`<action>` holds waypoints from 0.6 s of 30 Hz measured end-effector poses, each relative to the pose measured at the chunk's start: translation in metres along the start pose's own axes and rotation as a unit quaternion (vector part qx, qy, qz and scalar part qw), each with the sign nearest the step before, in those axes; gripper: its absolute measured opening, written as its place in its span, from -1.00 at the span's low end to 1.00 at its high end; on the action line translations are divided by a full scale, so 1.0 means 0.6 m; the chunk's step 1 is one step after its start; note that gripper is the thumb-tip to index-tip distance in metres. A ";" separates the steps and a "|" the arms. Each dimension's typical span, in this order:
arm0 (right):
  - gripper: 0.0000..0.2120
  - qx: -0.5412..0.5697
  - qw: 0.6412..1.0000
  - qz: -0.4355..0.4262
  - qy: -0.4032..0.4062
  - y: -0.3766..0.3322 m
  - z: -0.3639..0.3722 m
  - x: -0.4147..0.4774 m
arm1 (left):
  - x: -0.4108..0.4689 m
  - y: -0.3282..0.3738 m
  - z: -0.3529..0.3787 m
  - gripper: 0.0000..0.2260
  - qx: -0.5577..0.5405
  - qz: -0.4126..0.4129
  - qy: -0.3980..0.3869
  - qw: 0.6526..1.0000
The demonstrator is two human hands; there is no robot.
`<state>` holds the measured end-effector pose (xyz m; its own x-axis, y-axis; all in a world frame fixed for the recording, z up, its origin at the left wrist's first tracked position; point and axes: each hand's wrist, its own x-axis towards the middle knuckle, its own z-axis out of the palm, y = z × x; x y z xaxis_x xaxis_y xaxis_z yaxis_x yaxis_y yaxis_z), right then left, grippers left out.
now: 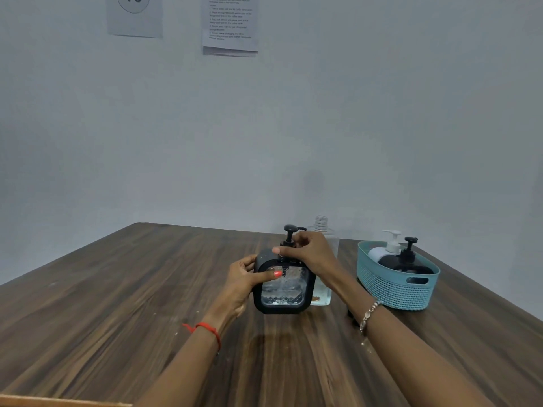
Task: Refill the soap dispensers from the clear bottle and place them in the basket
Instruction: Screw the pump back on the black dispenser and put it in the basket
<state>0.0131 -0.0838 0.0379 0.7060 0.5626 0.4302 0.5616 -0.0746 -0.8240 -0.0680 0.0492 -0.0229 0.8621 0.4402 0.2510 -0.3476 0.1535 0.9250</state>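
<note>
On the table (117, 304), the held dispenser (283, 289) stands before the bottle (323, 239), basket (393, 292) right.

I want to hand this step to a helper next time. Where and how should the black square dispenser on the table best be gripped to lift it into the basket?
Probably by the flat black sides of the black square dispenser, coming from above and wrapping the body just under the pump. The left hand already braces one side that way. The thin pump neck looks like a poor handle. The basket stands to the right, open-topped.
</note>
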 end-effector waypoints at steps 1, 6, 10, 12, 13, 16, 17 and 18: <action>-0.79 0.013 1.000 0.007 -0.018 -0.001 -0.002 0.000 | -0.001 0.000 0.000 -0.57 -0.002 0.000 0.000 1.000; -0.74 0.106 0.991 0.008 -0.082 -0.005 -0.022 -0.005 | -0.002 0.006 -0.003 -0.60 -0.006 0.001 -0.003 1.000; -0.77 0.014 0.999 0.025 0.013 -0.003 -0.005 -0.005 | -0.004 0.008 0.001 -0.65 0.002 0.003 -0.007 1.000; -0.78 -0.023 0.999 0.012 0.021 -0.005 0.001 -0.005 | -0.006 0.007 0.002 -0.67 -0.005 0.002 -0.006 1.000; -0.80 -0.018 1.000 0.007 0.007 -0.008 0.000 -0.006 | -0.007 0.006 0.002 -0.67 -0.010 0.002 -0.006 1.000; -0.76 0.062 0.995 0.006 -0.079 -0.014 -0.014 -0.007 | -0.009 0.010 0.001 -0.67 -0.013 0.003 -0.008 1.000; -0.74 0.084 0.992 0.005 -0.096 -0.013 -0.018 -0.007 | -0.010 0.012 0.000 -0.67 -0.014 0.005 -0.008 1.000; -0.72 0.087 0.992 0.004 -0.092 -0.012 -0.019 -0.006 | -0.010 0.014 0.000 -0.67 -0.014 0.007 -0.009 1.000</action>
<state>0.0112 -0.0947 0.0463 0.6102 0.7051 0.3612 0.4620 0.0536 -0.8852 -0.0761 0.0477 -0.0168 0.8634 0.4270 0.2686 -0.3690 0.1715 0.9135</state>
